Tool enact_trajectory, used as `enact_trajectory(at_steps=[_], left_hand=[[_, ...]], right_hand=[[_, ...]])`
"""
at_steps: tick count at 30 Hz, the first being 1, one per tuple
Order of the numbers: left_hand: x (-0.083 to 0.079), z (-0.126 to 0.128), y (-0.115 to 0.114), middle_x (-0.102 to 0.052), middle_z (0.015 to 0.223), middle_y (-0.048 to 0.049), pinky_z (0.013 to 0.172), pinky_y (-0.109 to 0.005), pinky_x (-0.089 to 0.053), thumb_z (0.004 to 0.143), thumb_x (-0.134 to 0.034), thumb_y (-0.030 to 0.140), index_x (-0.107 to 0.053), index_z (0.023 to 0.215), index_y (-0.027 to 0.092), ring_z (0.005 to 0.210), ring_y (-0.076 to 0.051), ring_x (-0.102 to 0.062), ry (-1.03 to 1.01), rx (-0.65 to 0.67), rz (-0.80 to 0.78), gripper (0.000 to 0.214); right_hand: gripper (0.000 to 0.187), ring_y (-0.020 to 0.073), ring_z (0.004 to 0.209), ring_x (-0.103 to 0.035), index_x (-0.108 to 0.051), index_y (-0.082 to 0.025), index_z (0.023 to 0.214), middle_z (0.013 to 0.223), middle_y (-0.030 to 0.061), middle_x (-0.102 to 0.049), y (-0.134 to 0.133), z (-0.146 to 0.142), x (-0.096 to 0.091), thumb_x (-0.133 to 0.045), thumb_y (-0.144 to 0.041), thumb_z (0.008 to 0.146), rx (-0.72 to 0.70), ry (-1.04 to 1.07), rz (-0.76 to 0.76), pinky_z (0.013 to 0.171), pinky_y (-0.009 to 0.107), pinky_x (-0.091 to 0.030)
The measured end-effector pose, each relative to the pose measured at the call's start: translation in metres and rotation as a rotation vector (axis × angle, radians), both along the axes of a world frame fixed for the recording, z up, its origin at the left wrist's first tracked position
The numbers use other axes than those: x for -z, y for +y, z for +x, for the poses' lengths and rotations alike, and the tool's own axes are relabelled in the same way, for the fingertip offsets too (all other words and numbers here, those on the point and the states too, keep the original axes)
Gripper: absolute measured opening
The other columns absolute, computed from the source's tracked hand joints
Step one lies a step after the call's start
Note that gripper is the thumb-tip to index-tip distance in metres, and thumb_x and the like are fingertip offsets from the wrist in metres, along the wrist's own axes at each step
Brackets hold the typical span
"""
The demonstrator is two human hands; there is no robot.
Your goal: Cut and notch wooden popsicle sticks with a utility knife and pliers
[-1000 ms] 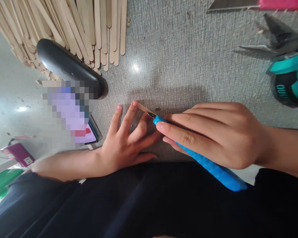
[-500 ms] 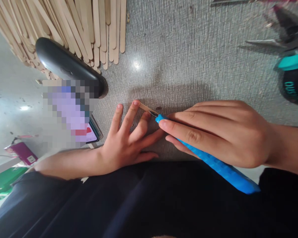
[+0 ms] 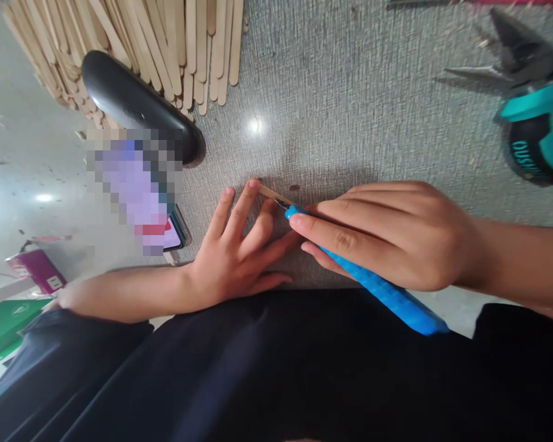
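A short length of wooden craft stick [image 3: 270, 193] lies on the grey textured table. My left hand [image 3: 233, 248] rests with fingers spread, its fingertips pressing on the stick. My right hand [image 3: 387, 236] is closed around a blue utility knife [image 3: 378, 287], index finger stretched along the top near the blade end. The knife's metal blade tip touches the stick beside my left fingertips. The far end of the stick is hidden behind the knife and my right hand.
Many craft sticks [image 3: 196, 49] lie in a pile at the upper left. A black case [image 3: 141, 107] and a partly blurred phone [image 3: 177, 230] are beside them. Teal-handled pliers [image 3: 529, 101] lie at the upper right, a purple box-shaped item [image 3: 37, 270] at the far left.
The whole view has shifted slightly. My right hand and the knife sit a little further left and up, the handle's rear end most of all. My left hand keeps its spread pose on the stick.
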State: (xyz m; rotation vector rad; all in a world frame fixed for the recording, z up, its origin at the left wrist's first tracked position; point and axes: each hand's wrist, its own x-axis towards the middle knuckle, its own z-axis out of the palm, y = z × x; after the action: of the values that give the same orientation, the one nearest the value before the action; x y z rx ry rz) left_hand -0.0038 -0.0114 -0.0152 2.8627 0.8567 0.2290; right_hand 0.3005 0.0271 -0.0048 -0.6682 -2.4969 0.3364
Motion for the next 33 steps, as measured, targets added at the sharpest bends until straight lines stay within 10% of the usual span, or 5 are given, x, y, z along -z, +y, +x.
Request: enact_trajectory(at_steps=[9, 33], left_hand=[[0.003, -0.003, -0.001, -0.067, 0.167, -0.0140, 0.145, -0.076, -0.050, 0.108, -0.070, 0.090, -0.062, 0.174, 0.036, 0.180, -0.054, -0.050, -0.023, -0.008, -0.015, 0.086], [0.000, -0.001, 0.006, -0.072, 0.144, -0.0104, 0.146, -0.067, -0.053, 0.117, -0.061, 0.085, -0.070, 0.163, 0.027, 0.181, -0.049, -0.051, -0.068, 0.031, 0.026, 0.074]], right_hand=[[0.033, 0.0197, 0.081, -0.076, -0.071, -0.013, 0.149, 0.097, 0.0032, -0.082, -0.017, -0.001, 0.018, -0.073, -0.020, 0.117, 0.062, 0.091, -0.030, 0.073, 0.036, -0.062], [0.022, 0.0200, 0.080, -0.078, -0.072, -0.007, 0.137, 0.100, 0.0088, -0.086, -0.004, 0.003, -0.005, -0.073, -0.016, 0.116, -0.039, -0.033, 0.009, 0.070, 0.036, -0.065]])
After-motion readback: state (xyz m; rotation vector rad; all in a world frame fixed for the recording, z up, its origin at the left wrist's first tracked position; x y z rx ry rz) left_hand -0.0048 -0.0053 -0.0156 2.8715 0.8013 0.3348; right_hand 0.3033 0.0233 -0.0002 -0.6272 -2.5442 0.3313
